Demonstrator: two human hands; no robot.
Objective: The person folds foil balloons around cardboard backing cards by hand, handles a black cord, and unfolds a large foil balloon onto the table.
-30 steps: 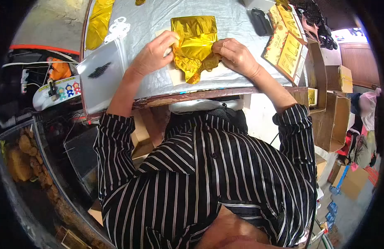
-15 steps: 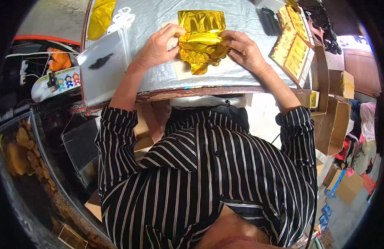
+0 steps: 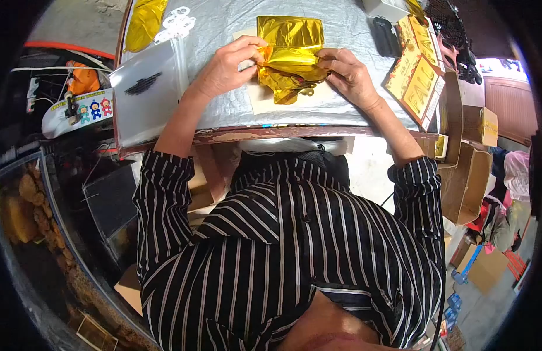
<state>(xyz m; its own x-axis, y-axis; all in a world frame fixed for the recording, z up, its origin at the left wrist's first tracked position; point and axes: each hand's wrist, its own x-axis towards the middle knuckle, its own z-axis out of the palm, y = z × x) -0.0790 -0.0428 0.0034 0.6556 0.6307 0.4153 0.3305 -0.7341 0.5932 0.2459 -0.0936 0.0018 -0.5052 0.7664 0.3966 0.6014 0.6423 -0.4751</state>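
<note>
A shiny gold foil balloon [image 3: 290,34], folded and partly crumpled, lies on a pale sheet of card [image 3: 263,104] on the table. My left hand [image 3: 229,64] pinches its left edge between thumb and fingers. On the opposite side, my right hand [image 3: 349,73] grips the right edge with bent fingers. The foil's upper part is a flat rectangle, while the near part bunches into loose folds with small tabs at the bottom. My fingertips are partly hidden by the foil.
Clear plastic bags [image 3: 145,102] lie left, with white plastic rings [image 3: 176,24] and another gold foil piece [image 3: 144,23] behind them. At right are yellow "FALL" printed cards [image 3: 414,76], a black case [image 3: 386,36] and cardboard boxes [image 3: 470,181]. A skateboard [image 3: 78,117] sits beyond the table's left edge.
Both hands remain on the foil. The fold across its middle has opened a little, and the bunched near part has shifted. The whole view has moved slightly.
</note>
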